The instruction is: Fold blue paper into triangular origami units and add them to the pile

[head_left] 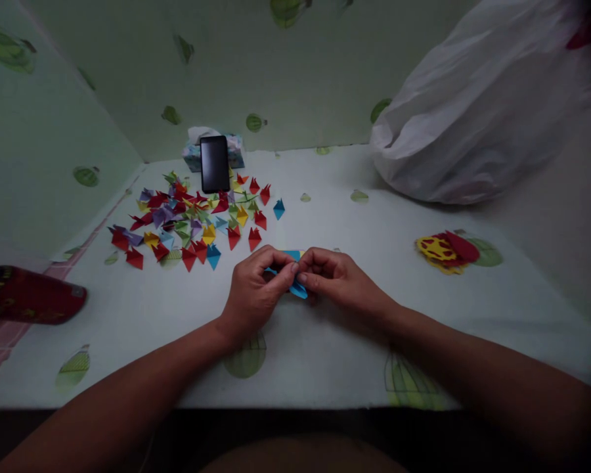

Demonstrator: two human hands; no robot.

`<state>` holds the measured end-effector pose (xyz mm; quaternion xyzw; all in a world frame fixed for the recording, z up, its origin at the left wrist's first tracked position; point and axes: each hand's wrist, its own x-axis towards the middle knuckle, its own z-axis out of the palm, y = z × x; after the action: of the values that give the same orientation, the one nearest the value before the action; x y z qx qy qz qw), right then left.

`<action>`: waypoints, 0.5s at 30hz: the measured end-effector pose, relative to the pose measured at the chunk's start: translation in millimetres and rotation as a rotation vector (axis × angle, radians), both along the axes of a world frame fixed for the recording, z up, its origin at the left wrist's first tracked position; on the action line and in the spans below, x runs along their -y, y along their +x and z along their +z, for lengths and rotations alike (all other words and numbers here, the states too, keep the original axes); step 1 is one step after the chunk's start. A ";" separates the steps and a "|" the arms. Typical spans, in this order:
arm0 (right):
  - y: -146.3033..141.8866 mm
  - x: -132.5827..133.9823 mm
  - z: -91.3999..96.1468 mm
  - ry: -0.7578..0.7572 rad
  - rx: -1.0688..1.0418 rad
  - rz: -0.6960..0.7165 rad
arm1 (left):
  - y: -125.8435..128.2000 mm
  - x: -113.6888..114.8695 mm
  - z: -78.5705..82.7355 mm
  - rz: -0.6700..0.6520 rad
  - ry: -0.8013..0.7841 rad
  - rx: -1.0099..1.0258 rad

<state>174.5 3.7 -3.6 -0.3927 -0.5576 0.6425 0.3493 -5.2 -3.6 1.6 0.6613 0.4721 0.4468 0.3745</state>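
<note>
My left hand (254,289) and my right hand (335,276) meet at the middle of the white table (325,341), fingers pinched together on a small blue piece of paper (298,289). More blue paper with a yellow edge (292,253) lies just behind my fingers. A heap of several small folded paper triangles (197,220), red, yellow, green, purple and blue, is spread on the table to the back left.
A black phone (215,163) leans upright against a tissue box (236,151) at the back. A large white plastic bag (477,105) fills the back right. A red and yellow paper stack (448,249) lies at right. A red object (27,294) lies at the left edge.
</note>
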 end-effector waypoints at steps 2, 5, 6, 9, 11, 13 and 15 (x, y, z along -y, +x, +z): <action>-0.6 0.3 -0.1 -0.005 -0.015 -0.003 | -0.6 -0.5 -1.1 0.016 0.075 -0.055; -1.2 2.0 0.2 -0.036 -0.063 0.013 | -1.8 -0.9 -2.1 0.038 0.259 -0.162; -1.2 2.8 0.6 -0.048 -0.081 0.019 | -2.1 -1.0 -2.3 0.041 0.325 -0.196; -0.9 4.7 1.6 -0.069 -0.117 0.032 | -2.9 -1.8 -3.5 0.040 0.492 -0.297; -0.5 4.4 1.9 -0.066 -0.116 0.015 | -3.7 -3.3 -4.8 0.032 0.598 -0.352; 0.0 3.0 1.7 -0.056 -0.094 -0.025 | -4.6 -5.5 -6.3 0.015 0.687 -0.399; 0.2 1.2 1.2 -0.036 -0.068 -0.077 | -5.6 -7.5 -7.5 0.008 0.732 -0.447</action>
<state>174.7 2.5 -2.4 -0.3981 -0.5183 0.6513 0.3856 -10.9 3.9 -5.9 0.8292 0.3545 0.4322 0.0017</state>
